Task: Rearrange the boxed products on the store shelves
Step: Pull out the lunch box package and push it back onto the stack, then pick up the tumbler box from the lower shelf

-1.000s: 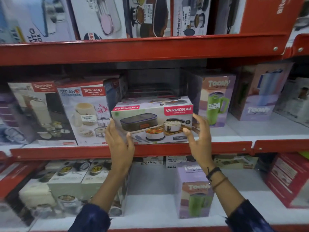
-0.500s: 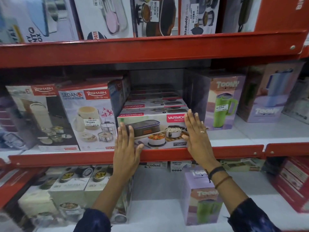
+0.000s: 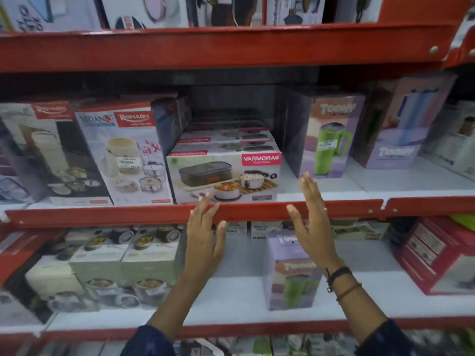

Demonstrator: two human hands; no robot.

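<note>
A white Varmora lunch-box carton (image 3: 226,173) stands at the front of the middle shelf, with a row of like boxes (image 3: 226,136) behind it. My left hand (image 3: 204,232) hovers below its lower left corner, in front of the red shelf lip (image 3: 102,214), fingers spread and holding nothing. My right hand (image 3: 312,222) is raised to the right of the box, palm turned inward, fingers apart and off the box.
Two tall Rishabh boxes (image 3: 123,152) stand left of the Varmora box. Purple Toony mug boxes (image 3: 331,134) stand to its right, with bare white shelf between. The lower shelf holds casserole boxes (image 3: 123,263), another Toony box (image 3: 290,271) and a red box (image 3: 442,255).
Both hands held the Varmora box, set it on the shelf and pushed it in. Now they have let go and drawn back below and beside it.
</note>
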